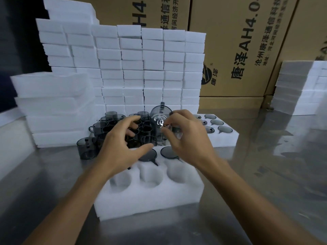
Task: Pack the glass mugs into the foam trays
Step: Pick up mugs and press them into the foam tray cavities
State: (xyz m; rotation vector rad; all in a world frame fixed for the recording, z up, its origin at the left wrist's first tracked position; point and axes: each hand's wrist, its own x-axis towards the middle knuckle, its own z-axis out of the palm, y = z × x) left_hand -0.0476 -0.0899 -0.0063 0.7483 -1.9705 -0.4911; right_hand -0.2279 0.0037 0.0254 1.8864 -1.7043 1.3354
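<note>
Two rear pockets of the near foam tray (148, 200) look filled; the right hand (187, 137) pinches a lifted glass mug (160, 119) (upended, it seems) above the cluster, the left hand (120, 147) spread, holding nothing. Next: lower the mug into a vacant pocket.

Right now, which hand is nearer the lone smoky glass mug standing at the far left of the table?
Left. The left hand hovers just right of that mug; the right hand is farther right, holding a lifted mug.
</note>
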